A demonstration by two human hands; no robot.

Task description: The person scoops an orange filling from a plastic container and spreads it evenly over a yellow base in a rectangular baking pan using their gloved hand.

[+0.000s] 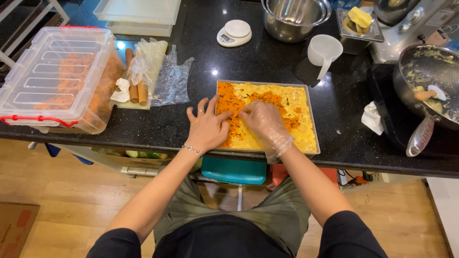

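Roughly a third of the yellow filling in the rectangular tray (313, 143) covered with grated orange topping (234, 102) toward nine o'clock, three o'clock side bare; left hand (206, 126) bare, right hand (265, 122) gloved, both flat, spread, pressing, gripping nothing.

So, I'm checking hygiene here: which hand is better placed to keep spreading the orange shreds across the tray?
Probably the right hand: it wears a clear glove and already rests on the orange shreds inside the tray. The bare left hand sits at the tray's left edge, fingertips just on the food.
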